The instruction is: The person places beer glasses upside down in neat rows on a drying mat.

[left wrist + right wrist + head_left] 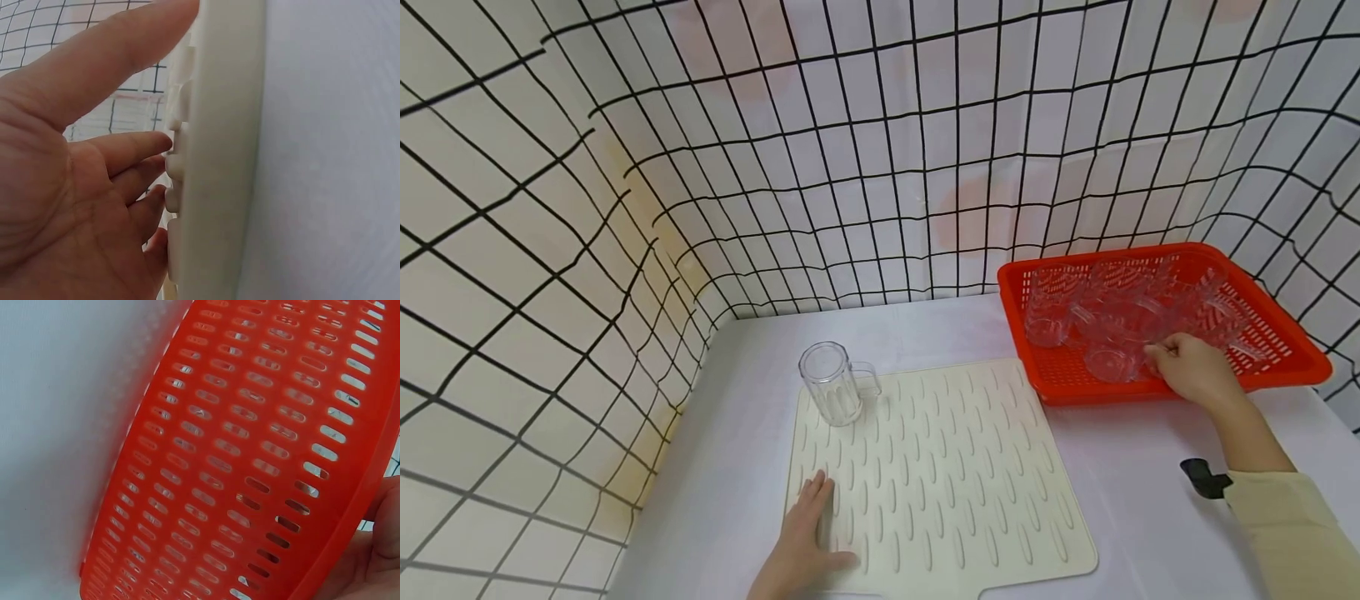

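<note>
My left hand rests on the left edge of the cream drying mat, fingers straight and thumb spread. In the left wrist view its fingertips touch the raised ridges of the mat's rim. One clear glass mug stands upright on the mat's far left corner, handle to the right. Over the front rim of the red basket reaches my right hand, its curled fingers pinching a clear glass mug at its handle side. In the right wrist view the basket's slotted wall hides most of that hand.
Several more clear glass mugs lie close together in the basket. Black wire grid panels stand behind and at both sides of the white table. A black strap end sticks out by my right sleeve.
</note>
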The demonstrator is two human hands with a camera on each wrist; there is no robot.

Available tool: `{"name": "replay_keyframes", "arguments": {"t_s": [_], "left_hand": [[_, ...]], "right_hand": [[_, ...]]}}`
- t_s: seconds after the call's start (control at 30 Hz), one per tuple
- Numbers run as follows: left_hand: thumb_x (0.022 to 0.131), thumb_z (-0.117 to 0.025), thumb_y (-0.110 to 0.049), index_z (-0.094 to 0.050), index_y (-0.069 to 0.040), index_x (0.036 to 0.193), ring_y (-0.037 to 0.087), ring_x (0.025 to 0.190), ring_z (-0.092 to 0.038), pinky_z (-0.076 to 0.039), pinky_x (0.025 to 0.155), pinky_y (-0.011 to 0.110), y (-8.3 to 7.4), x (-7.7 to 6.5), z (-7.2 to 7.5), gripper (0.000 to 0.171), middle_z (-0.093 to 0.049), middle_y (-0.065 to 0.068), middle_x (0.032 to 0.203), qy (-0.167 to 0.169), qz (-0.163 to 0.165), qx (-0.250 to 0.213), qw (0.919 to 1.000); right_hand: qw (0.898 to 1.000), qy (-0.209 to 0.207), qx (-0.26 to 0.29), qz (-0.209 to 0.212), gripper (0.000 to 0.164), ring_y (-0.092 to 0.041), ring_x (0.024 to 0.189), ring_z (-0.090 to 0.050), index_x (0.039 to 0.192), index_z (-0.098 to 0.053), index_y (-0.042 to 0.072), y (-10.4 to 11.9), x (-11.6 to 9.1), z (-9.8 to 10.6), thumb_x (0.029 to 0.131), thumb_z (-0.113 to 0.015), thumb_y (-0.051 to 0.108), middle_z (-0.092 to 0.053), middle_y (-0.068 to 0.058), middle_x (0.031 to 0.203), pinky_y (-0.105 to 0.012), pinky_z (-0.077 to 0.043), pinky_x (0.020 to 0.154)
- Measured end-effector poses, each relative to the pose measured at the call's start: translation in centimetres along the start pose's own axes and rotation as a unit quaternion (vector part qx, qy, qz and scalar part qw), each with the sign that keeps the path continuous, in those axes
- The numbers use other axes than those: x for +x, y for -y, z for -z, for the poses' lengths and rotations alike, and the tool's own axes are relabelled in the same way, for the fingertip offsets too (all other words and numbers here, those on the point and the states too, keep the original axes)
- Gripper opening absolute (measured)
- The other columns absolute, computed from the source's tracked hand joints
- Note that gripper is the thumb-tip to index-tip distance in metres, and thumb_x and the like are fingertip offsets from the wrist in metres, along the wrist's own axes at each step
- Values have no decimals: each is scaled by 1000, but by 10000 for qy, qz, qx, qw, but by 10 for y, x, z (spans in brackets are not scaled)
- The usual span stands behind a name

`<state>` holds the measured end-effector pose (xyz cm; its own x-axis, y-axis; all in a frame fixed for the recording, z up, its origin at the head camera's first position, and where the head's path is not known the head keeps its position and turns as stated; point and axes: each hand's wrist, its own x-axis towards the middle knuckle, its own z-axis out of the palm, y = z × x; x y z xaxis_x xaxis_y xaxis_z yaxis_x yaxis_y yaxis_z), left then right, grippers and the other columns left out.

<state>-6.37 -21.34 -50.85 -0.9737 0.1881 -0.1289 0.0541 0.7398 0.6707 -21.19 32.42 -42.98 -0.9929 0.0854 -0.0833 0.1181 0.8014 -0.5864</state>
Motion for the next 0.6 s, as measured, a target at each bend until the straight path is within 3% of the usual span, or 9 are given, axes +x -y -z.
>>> {"name": "replay_keyframes", "arguments": {"t_s": [0.3, 0.6], "left_hand": [[62, -91, -30, -35, 11, 144, 53, 139, -16, -17, 106, 71, 2, 2, -1, 107, -24, 30, 153, -10, -177, 161, 9997], [63, -90, -31, -34, 10, 145, 52, 140, -14, -14, 106, 72, 1, 2, -2, 107, -22, 30, 154, 23, -88, 131, 9999]], "right_hand": [[9982, 380, 438, -125, 50, -33, 84, -48, 106, -50, -10, 2, 3, 2, 105, -38, 38, -59, -18, 87, -37, -43, 66], [9929, 398, 1109, -168, 56, -32, 88, -52, 117, -48, -13, -5, 6, 6, 104, -37, 40, -64, -13, 86, -39, -42, 72]]}}
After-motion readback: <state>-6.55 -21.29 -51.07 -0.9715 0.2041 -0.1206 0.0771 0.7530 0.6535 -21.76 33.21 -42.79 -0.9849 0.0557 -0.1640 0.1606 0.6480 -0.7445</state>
